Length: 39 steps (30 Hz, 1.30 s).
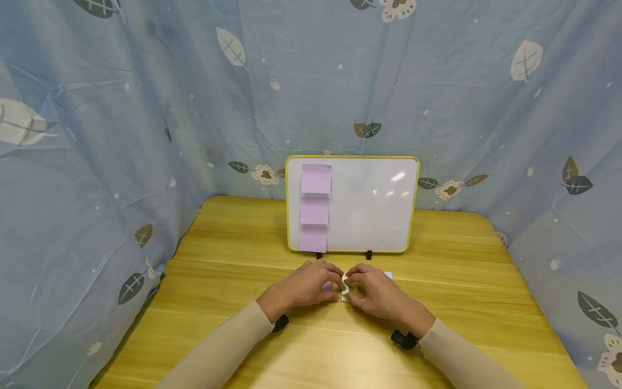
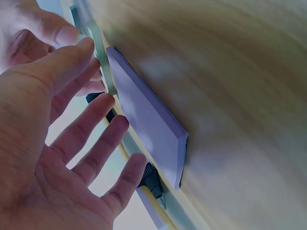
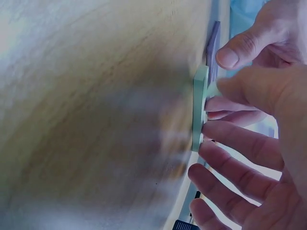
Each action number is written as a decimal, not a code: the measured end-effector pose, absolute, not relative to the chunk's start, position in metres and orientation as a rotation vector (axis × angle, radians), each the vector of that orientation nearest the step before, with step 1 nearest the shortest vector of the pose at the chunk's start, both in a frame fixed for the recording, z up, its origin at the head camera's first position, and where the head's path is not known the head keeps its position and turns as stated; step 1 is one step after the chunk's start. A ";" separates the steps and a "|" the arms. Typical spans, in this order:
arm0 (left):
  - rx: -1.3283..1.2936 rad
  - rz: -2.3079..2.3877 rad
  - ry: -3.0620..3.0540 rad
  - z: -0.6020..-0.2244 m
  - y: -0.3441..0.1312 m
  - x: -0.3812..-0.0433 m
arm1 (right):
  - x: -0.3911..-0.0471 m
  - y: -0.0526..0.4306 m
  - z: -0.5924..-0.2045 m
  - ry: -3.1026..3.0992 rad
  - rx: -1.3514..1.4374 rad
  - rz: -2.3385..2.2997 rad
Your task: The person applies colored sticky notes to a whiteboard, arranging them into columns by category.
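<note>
A pad of pale green sticky notes [image 3: 199, 109] lies on the table between my two hands, with a pale edge lifted at its top. From the left, my left hand [image 1: 311, 283] curls thumb and index finger at the pad. My right hand [image 1: 376, 289] grips at it from the right, thumb and fingertips against its side. The fingers overlap, so the exact contact is partly hidden. A purple sticky-note pad [image 2: 144, 115] lies under and beside my left hand. Part of a light blue pad [image 1: 389, 275] shows behind my right hand.
A whiteboard [image 1: 371, 205] with a yellow frame stands behind the hands on black feet [image 1: 369, 255]. Three purple notes [image 1: 316, 179] hang in a column on its left side. Blue patterned curtains [image 1: 311, 81] surround the wooden table [image 1: 233, 232].
</note>
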<state>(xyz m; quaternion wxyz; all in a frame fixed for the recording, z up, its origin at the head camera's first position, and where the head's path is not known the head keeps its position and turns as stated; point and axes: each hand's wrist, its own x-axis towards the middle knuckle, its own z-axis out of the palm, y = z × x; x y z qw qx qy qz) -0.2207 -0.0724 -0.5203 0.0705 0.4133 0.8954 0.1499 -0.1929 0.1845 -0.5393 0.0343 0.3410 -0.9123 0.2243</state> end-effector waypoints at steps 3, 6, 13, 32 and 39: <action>1.242 0.452 2.710 -0.522 -0.071 -0.221 | -0.193 0.184 -0.540 -2.809 1.028 0.699; 1.234 0.450 2.741 -0.524 -0.068 -0.221 | -0.193 0.184 -0.540 -2.800 1.010 0.705; 1.204 0.439 2.851 -0.526 -0.058 -0.219 | -0.193 0.182 -0.539 -2.808 0.935 0.775; 1.038 0.538 2.925 -0.531 -0.047 -0.215 | -0.195 0.178 -0.535 -2.717 0.801 0.956; 1.003 0.546 2.931 -0.530 -0.046 -0.214 | -0.200 0.180 -0.530 -2.706 0.749 0.982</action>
